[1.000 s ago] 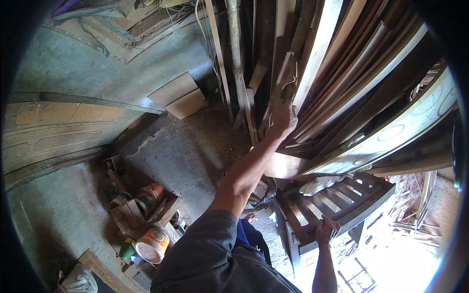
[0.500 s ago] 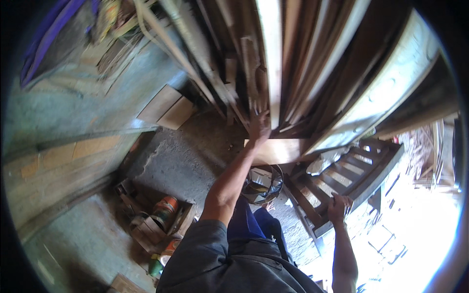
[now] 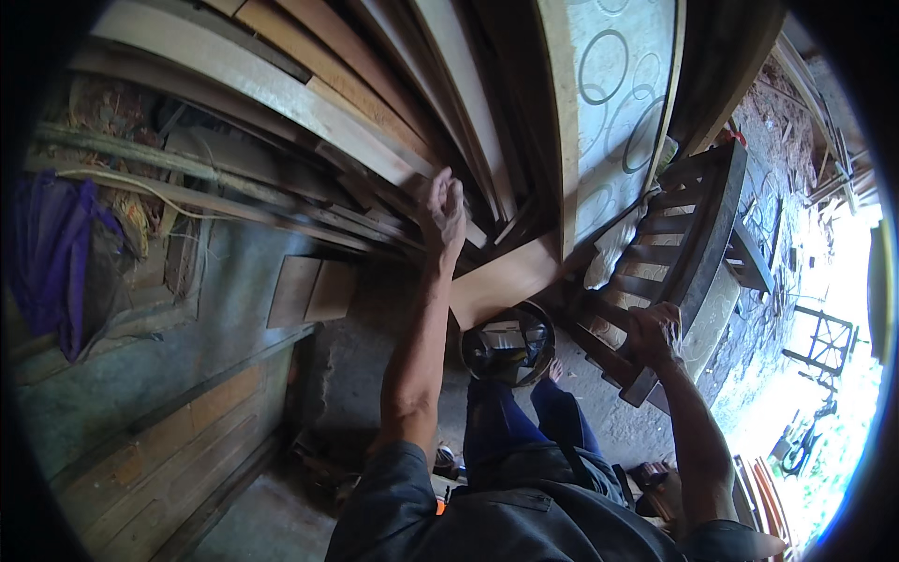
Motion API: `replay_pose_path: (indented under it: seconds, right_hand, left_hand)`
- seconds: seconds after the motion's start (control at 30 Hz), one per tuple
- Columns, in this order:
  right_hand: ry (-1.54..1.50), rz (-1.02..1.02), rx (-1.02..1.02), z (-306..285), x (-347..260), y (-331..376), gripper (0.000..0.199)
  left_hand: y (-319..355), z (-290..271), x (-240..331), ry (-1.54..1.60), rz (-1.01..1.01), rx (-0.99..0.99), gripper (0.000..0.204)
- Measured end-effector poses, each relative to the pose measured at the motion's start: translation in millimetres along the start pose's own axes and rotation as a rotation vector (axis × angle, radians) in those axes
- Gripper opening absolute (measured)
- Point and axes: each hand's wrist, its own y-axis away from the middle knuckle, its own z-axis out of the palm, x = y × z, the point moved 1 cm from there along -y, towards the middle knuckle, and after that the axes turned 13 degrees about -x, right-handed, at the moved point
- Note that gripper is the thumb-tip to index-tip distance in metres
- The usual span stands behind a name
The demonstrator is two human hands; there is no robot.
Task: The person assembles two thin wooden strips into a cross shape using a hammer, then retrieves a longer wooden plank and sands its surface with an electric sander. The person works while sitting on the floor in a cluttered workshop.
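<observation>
Left hand (image 3: 442,211) has shifted left and upward in the frame; fingers bent, close together, overlapping the lower end of the pale plank (image 3: 281,94), upper left; contact cannot be determined. Right hand (image 3: 655,332): fingers curled at the slatted wooden furniture piece (image 3: 709,253), right of centre; grip indeterminable. Round container (image 3: 552,345): lower centre. Purple cloth (image 3: 61,253): far left.

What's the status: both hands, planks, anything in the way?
Left hand by leaning planks, contact unclear. Right hand on slatted wooden frame. Possible obstacle: round-rimmed container beside bare foot.
</observation>
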Motion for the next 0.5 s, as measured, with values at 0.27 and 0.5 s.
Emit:
replay_pose_path:
  seconds: [0.27,0.5]
  right_hand:
    - [-0.021,-0.018,0.021,4,9,2,0.016]
    - [-0.058,-0.057,0.063,14,19,3,0.016]
  left_hand:
    - [-133,33,69,-0.487,-0.028,0.254,0.105]
    - [-141,48,79,-0.425,-0.123,0.33,0.08]
